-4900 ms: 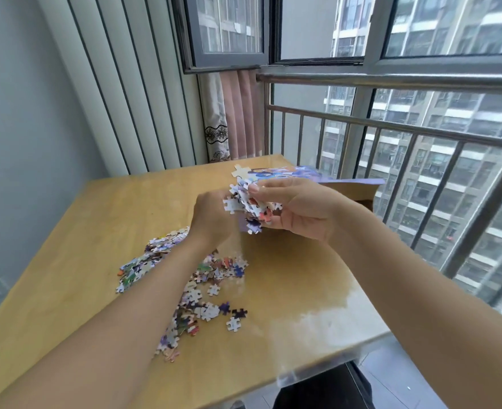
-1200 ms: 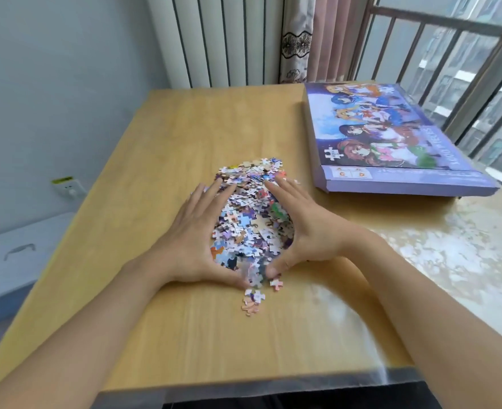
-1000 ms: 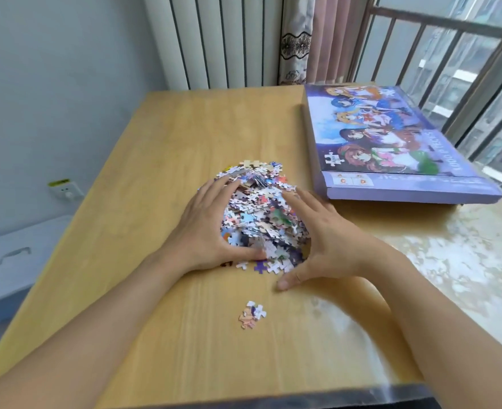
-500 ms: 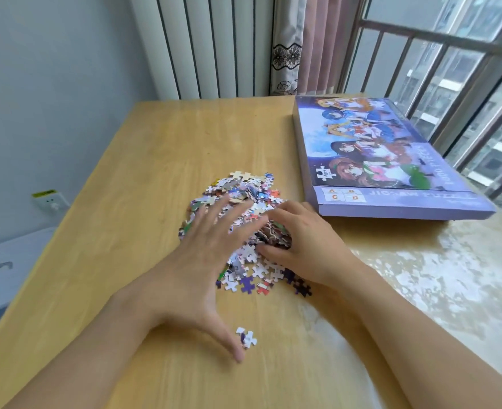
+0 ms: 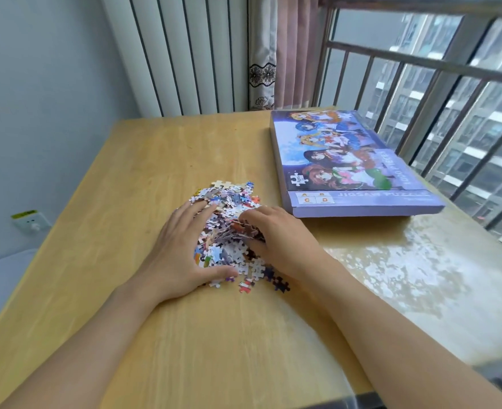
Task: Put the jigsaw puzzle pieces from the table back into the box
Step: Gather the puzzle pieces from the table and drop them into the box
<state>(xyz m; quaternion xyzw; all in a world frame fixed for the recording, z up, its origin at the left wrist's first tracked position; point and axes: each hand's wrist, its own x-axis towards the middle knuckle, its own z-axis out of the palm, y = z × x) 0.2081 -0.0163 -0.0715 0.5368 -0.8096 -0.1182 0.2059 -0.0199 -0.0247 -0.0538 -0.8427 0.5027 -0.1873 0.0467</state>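
A heap of small colourful jigsaw pieces (image 5: pixel 229 222) lies in the middle of the wooden table (image 5: pixel 143 178). My left hand (image 5: pixel 179 255) presses against the heap's left side, fingers spread, thumb under its near edge. My right hand (image 5: pixel 282 240) cups the heap's right side with fingers curled into the pieces. Both hands squeeze the heap between them. A few loose pieces (image 5: pixel 279 283) lie at the near edge. The purple puzzle box (image 5: pixel 347 163), with its picture lid on top, lies flat at the far right of the table.
A metal railing (image 5: pixel 421 93) and windows run along the right side. White vertical panels (image 5: pixel 190 54) and a pink curtain (image 5: pixel 291 48) stand behind the table. A wall socket (image 5: pixel 29 221) is low on the left wall. The table's right part is glossy.
My left hand has drawn the stray near pieces up into the heap and closed in on its left side. My right hand has dug deeper into the pile. The view has shifted slightly.
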